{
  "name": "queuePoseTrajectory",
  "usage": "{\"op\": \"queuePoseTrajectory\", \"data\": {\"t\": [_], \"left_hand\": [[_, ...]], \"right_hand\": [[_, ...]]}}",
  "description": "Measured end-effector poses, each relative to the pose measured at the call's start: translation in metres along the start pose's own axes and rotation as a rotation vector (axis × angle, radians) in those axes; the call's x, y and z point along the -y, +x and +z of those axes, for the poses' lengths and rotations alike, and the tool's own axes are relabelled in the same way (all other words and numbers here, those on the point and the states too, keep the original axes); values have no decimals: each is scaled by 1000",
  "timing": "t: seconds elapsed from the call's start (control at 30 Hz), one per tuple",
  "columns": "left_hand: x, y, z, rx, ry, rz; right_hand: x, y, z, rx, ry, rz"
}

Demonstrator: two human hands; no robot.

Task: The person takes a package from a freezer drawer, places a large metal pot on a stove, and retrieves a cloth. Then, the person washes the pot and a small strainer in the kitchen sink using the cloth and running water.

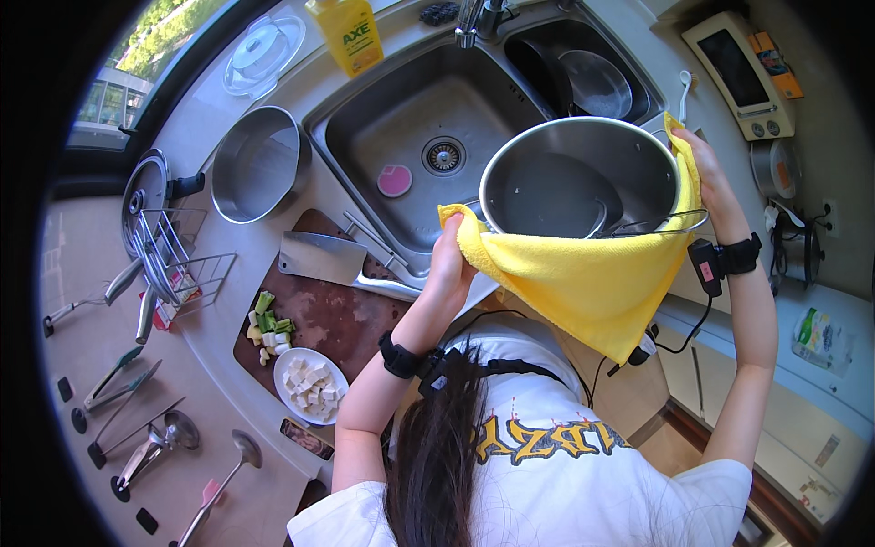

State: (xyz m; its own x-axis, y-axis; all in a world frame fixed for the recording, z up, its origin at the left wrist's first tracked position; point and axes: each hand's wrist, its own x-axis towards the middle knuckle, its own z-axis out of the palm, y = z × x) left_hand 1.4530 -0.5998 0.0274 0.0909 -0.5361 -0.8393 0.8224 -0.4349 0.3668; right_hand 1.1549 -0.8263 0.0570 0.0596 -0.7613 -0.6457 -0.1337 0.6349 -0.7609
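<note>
A deep metal pot (506,164) with liquid inside is held over the sink's right part. My left hand (452,256) grips its left handle through a corner of a yellow cloth (581,273). At the right handle, my right hand (704,161) grips the cloth's other end, and the cloth sags below the pot between both hands. A wire-handled utensil (649,223) leans inside the pot and sticks out over its rim. Left of my left hand lies a cleaver (325,256) on a dark cutting board (342,314), with cut scallions (270,325) and a white plate (280,379) of diced tofu.
The sink basin (383,102) holds a pink disc (394,180). A metal basin (260,164) stands left of it; a pan and glass lid (596,82) sit in the second basin. A yellow detergent bottle (348,37) stands behind. The faucet (467,27) overhangs the sink.
</note>
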Motion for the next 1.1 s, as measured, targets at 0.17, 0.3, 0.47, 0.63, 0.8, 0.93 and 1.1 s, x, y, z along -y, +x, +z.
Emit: {"op": "queuePoseTrajectory", "data": {"t": [0.17,0.3,0.47,0.63,0.8,0.93,1.1], "left_hand": [[-3,3,-1,-5,11,-8],[-8,6,1,-18,26,-20],[-11,11,0,-19,34,-8],[-13,12,0,-35,25,-16],[-14,14,-2,-27,14,-27],[-16,16,-1,-25,2,-36],[-19,17,-1,-24,6,-45]], "right_hand": [[2,7,2,25,-50,19],[2,23,-2,36,-82,15],[5,34,2,58,-92,26],[10,33,12,44,-101,51],[15,30,20,65,-110,35],[19,30,22,68,-111,42],[22,32,25,66,-120,63]]}}
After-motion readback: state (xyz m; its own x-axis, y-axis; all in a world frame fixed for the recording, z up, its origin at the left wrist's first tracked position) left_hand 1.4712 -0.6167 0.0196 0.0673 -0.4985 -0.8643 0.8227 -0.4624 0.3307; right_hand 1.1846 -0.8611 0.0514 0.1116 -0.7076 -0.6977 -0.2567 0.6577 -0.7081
